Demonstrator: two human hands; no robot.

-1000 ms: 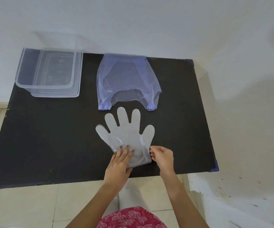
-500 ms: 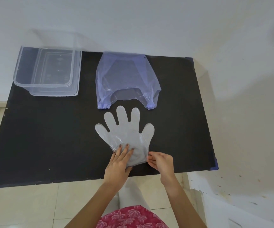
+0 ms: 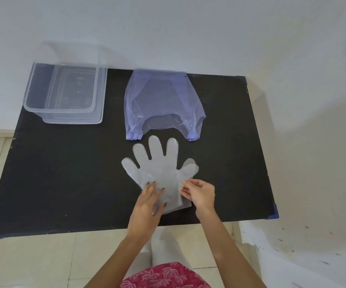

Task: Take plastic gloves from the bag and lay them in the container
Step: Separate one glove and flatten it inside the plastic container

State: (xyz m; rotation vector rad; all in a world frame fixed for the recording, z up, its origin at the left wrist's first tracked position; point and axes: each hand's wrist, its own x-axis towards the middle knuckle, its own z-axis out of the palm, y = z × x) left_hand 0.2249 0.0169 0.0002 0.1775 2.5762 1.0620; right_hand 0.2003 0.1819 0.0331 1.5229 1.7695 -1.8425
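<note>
A stack of clear plastic gloves (image 3: 160,167) lies flat on the black table (image 3: 64,173), fingers pointing away from me. My left hand (image 3: 147,206) presses flat on the cuff end, fingers spread. My right hand (image 3: 200,194) pinches the right edge of the top glove near the cuff, lifting it slightly. The thin purple bag (image 3: 161,100) lies flat just beyond the gloves. The clear container (image 3: 30,100) stands at the table's far left corner, nothing visible inside.
A white wall runs along the far and right sides of the table. Beige floor tiles show to the left and below the front edge. My legs and a pink floral garment are at the bottom.
My right hand has shifted up along the glove's right edge and taken a pinch of the top layer. The left hand stays pressed on the cuff.
</note>
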